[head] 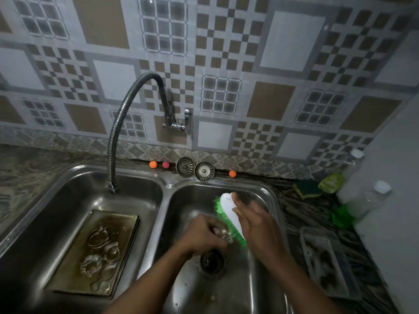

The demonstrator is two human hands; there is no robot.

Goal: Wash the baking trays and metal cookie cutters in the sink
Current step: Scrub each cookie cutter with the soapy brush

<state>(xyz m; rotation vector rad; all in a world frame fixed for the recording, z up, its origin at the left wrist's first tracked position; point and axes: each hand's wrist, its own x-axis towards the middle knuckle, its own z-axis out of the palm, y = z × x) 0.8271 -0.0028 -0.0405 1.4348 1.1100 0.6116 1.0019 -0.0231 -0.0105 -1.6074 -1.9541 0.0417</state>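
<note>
The small metal cookie cutter point(227, 235) sits just below the centre of the frame, pinched in the curled fingers of your left hand point(204, 236), with only a soapy edge of it showing past your fingertips. Its exposed side touches the green bristles of the scrub brush point(227, 210), which your right hand point(258, 225) grips around its white back, just right of the cutter. Both hands are over the right basin, directly above the drain point(212, 260). In the left basin, at lower left, the baking tray point(111, 219) lies flat with several more cookie cutters point(102, 252) resting on it in shallow water. The sink point(166, 184) fills the lower frame.
</note>
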